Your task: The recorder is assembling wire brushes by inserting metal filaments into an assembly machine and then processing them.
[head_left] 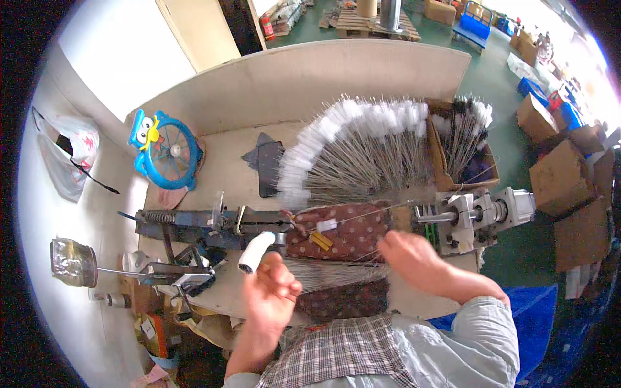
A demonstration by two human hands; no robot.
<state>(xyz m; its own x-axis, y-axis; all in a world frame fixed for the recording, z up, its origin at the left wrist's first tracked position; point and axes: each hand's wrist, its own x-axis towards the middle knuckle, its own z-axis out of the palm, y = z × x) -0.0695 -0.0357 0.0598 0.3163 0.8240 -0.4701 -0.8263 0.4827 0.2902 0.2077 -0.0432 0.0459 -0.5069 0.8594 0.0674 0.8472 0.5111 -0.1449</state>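
Pale wooden workbench [233, 171] w/ upright board along the back. On it: fan of thin metal wires w/ white tags [356, 152] across the middle-back, cardboard box [462, 158] of more tagged wires at back right, dark cloth piece [265, 161] left of the fan, blue owl-shaped fan [163, 150] at back left. Front: long dark metal jig [213, 226] on the left, patterned maroon cushion [346, 233] in the centre w/ wire bundle [336, 271] just in front, grey motor unit [479, 216] at right edge
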